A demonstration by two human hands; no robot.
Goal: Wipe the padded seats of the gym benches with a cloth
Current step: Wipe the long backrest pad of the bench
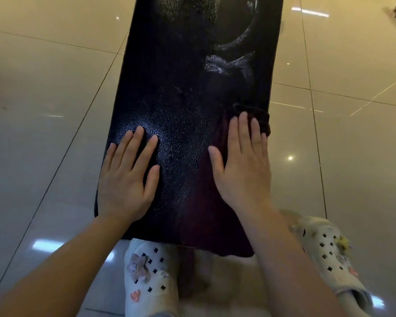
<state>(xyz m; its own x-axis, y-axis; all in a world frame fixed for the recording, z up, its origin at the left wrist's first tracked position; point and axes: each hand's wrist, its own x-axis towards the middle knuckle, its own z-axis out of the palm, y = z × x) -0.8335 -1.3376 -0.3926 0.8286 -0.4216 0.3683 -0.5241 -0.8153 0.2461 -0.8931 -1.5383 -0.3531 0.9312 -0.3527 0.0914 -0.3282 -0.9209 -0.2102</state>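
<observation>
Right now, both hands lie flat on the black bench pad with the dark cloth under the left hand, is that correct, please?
Not quite: the head view shows the dark cloth under the right hand. The left hand lies flat on the bare bench pad.

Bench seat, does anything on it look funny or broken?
Nothing looks broken. The padded seat shows shiny streaks near its far end, possibly damp smears. The dark cloth lies under the right hand and droops over the near edge.
</observation>
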